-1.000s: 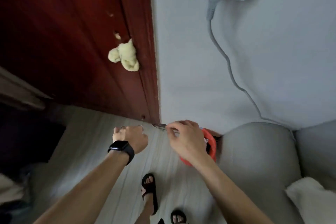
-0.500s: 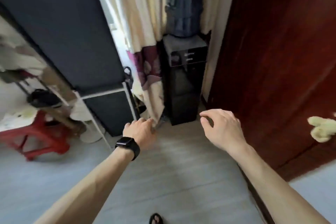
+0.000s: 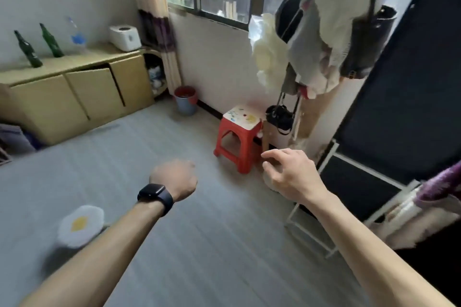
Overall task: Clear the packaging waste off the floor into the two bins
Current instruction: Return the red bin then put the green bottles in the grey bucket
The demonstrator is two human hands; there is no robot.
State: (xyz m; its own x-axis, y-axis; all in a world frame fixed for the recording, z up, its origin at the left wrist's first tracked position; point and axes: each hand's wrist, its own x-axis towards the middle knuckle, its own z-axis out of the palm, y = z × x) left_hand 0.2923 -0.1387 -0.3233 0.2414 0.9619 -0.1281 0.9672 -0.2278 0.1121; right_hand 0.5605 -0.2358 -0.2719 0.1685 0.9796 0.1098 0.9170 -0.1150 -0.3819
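My left hand (image 3: pixel 174 178), with a black watch on the wrist, hovers over the grey floor (image 3: pixel 204 244) with its fingers curled into a fist; nothing shows in it. To its right, my right hand (image 3: pixel 290 174) is held out with relaxed, spread fingers and holds nothing, just in front of the red stool (image 3: pixel 238 141). A small blue bin with a red rim (image 3: pixel 185 101) stands by the far wall under the window. I see no packaging waste on the floor.
A row of yellow cabinets (image 3: pixel 79 92) with green bottles (image 3: pixel 27 50) lines the left wall. A coat stand (image 3: pixel 321 40) and a black panel on a white frame (image 3: pixel 399 112) stand at the right. A white fluffy round object (image 3: pixel 81 225) sits at lower left.
The view has swung left, from the corner with the red bin by the sofa, past the water dispenser, to the window side of the room. Both hands stay raised, holding nothing.
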